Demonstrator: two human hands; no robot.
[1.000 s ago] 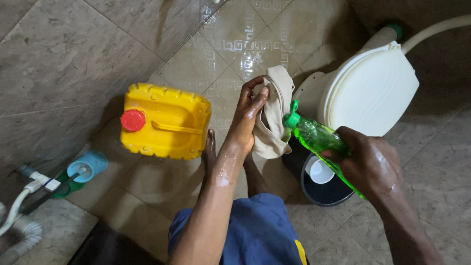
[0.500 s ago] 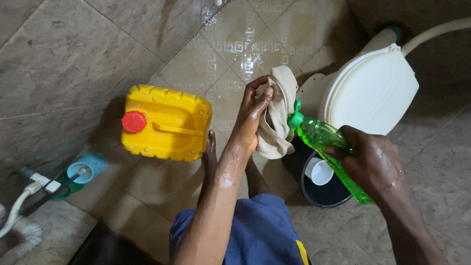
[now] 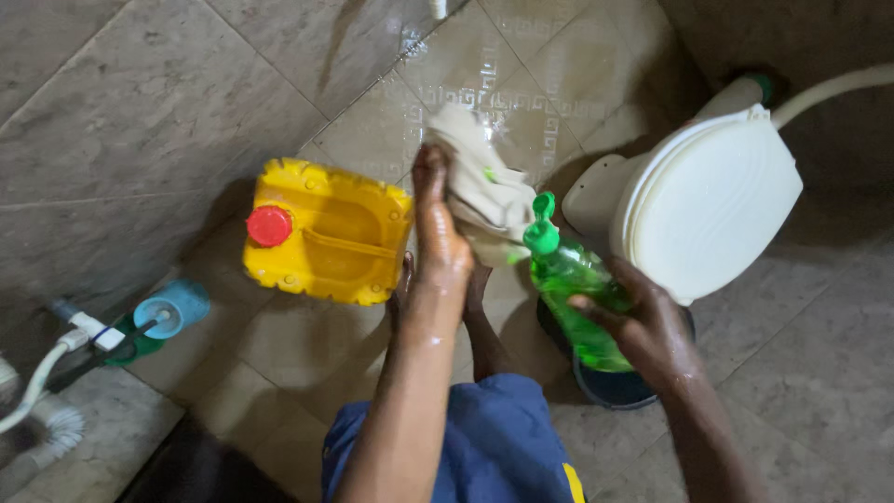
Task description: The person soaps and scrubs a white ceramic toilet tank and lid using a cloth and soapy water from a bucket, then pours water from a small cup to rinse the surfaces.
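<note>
Your left hand (image 3: 438, 244) clamps a crumpled beige cloth (image 3: 480, 182), green-spotted; your right hand (image 3: 643, 326) grips a clear green bottle (image 3: 568, 289), green-capped, just below the cloth.

A green soap bottle (image 3: 570, 293) tilts beside a yellow jerrycan (image 3: 326, 233), seemingly red-capped.

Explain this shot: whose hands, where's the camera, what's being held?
No machine here: a person wears one camera on the head, looking down at their own bare hands over a tiled bathroom floor. The left hand holds up a beige cloth. The right hand grips a green bottle with its cap pointing up towards the cloth. On the floor sit a yellow jerrycan with a red cap and a dark bucket, mostly hidden. A white toilet, lid closed, stands to the right.
</note>
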